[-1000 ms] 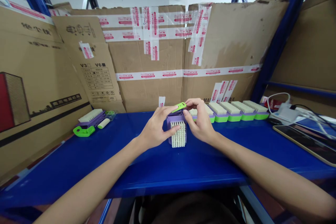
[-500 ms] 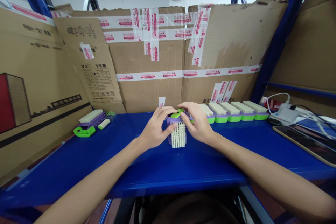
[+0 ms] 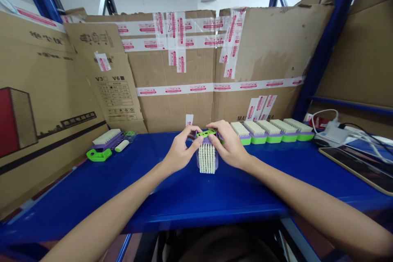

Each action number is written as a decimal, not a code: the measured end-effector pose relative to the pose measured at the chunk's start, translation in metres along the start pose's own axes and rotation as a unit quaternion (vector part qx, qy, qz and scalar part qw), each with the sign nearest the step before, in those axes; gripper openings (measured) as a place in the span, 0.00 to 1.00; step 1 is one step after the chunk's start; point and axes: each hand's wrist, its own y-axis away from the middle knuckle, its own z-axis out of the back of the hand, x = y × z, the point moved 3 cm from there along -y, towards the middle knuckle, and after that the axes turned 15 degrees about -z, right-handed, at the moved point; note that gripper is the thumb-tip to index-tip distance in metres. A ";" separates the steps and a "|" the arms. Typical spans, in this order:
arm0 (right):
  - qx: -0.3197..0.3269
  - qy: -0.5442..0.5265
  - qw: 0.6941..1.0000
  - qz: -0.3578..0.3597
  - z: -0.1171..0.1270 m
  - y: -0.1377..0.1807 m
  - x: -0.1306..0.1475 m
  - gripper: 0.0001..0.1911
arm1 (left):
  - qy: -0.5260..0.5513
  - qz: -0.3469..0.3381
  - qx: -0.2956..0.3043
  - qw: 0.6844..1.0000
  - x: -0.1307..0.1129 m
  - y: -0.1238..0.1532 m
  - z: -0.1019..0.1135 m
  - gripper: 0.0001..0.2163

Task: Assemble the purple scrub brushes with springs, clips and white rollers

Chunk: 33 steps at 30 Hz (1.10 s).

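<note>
A scrub brush (image 3: 207, 159) with a purple body stands on end in front of me, its cream bristles facing my way. Across its top lies a bright green plastic piece (image 3: 206, 133) with slots in it. My left hand (image 3: 179, 150) is closed at the left end of that piece, thumb in front and fingers behind. At the other end my right hand (image 3: 231, 145) pinches the piece and the brush's upper edge, fingers curled over the back. The rear side of the brush is hidden from me.
Several brushes with green bases (image 3: 273, 131) stand in a row, bristles up, at the back right. At the left lie another brush (image 3: 106, 139), a green handle part (image 3: 98, 154) and a small roller-like piece (image 3: 122, 145). A tablet (image 3: 357, 166) and white cables (image 3: 365, 139) sit far right.
The green piece has gone from tilted to nearly level across the brush's top. My left thumb has shifted left and up, off the bristles; the right hand has hardly moved.
</note>
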 end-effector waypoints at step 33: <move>-0.011 -0.017 1.000 0.014 0.003 0.001 0.001 0.11 | -0.031 -0.027 -0.019 0.999 -0.001 -0.001 0.004 0.10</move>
